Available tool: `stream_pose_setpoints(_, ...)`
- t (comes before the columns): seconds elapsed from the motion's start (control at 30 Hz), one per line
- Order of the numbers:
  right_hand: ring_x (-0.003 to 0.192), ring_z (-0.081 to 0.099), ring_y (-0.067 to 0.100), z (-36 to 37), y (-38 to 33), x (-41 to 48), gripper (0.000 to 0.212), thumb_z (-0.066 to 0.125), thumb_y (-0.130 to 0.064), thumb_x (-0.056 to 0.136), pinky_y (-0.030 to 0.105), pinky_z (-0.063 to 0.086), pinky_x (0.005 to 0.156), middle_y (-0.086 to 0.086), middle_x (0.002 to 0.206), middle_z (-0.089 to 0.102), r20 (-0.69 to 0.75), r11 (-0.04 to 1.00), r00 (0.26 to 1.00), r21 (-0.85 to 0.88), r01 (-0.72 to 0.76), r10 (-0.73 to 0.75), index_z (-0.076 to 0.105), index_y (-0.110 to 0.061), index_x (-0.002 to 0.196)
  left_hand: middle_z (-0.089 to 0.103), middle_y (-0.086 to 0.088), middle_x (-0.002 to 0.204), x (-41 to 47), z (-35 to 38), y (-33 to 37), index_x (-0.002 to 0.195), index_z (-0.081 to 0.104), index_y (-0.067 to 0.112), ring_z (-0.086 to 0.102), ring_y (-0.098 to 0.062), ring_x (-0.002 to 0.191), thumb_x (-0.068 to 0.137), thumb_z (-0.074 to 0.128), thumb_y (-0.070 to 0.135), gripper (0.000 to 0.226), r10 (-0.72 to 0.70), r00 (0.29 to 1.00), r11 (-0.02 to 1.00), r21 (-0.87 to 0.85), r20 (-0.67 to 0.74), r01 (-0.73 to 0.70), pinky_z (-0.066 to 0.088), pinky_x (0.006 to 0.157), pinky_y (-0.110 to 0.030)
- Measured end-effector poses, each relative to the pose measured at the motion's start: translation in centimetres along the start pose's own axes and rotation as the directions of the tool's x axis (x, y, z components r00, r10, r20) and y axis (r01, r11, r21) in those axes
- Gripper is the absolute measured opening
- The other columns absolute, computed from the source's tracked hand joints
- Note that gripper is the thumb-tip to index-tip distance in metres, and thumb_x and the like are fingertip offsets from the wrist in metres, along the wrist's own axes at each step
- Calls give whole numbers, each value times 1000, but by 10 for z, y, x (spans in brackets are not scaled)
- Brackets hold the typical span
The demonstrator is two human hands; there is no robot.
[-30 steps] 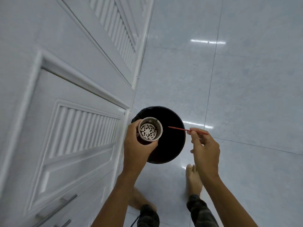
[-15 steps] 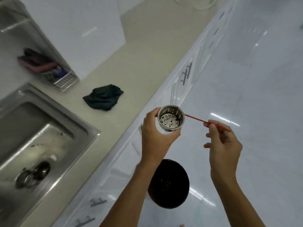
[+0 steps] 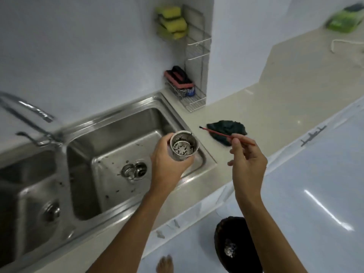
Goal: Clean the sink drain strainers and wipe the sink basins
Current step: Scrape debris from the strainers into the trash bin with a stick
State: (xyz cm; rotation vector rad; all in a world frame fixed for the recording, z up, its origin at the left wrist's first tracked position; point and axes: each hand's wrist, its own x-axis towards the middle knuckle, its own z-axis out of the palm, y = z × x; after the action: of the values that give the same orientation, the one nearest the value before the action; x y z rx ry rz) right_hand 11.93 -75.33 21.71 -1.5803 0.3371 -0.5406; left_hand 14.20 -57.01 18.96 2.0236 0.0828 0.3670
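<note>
The left hand (image 3: pixel 167 166) had a closed grip on the strainer (image 3: pixel 184 147). The right hand (image 3: pixel 247 164) pinched a thin red brush (image 3: pixel 222 134); right of the strainer, its tip was apart from it.

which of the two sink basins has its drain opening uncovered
The right basin, below the left hand: its drain is open. The left basin drain looks plugged.

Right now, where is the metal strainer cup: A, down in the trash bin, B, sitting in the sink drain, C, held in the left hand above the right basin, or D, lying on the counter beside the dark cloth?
C: the left hand is wrapped around the strainer cup, holding it up over the right basin.
</note>
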Motion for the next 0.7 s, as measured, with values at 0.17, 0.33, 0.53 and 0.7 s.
stream_pose_setpoints(0.17, 89, 69, 16, 90, 20, -19, 16, 61, -25, 101, 55, 60, 75, -9, 99, 75, 157, 999, 987, -33, -11, 16, 73, -23, 111, 65, 17, 119, 25, -79, -89, 126, 53, 40, 64, -13, 113, 58, 88, 41, 77, -152, 985, 982, 103, -84, 160, 55, 97, -46)
stream_pose_setpoints(0.33, 82, 67, 14, 153, 48, -28, 14, 61, -25, 100, 33, 59, 71, -17, 92, 72, 291, 985, 957, -167, 32, 18, 72, -25, 109, 59, 8, 132, 49, -114, -173, 137, 50, 33, 59, -16, 121, 59, 93, 31, 89, -291, 956, 922, 274, 25, 274, 46, 108, -51)
stream_pose_setpoints(0.53, 85, 66, -3, 192, 76, -18, 18, 61, -25, 99, 2, 46, 72, -23, 96, 68, 325, 932, 946, -342, 117, 0, 72, -19, 111, 54, -1, 137, 81, -88, -249, 139, 52, 20, 51, -23, 128, 65, 92, 38, 87, -288, 921, 877, 459, 261, 144, 29, 112, -36)
stream_pose_setpoints(0.7, 87, 67, 2, 197, 91, -9, 20, 59, -25, 100, 6, 50, 73, -11, 103, 70, 332, 894, 940, -440, 77, 83, 70, -19, 115, 42, -8, 145, 98, -50, -295, 139, 55, 22, 37, -27, 141, 64, 90, 51, 88, -240, 902, 793, 609, 360, -32, 21, 119, -48)
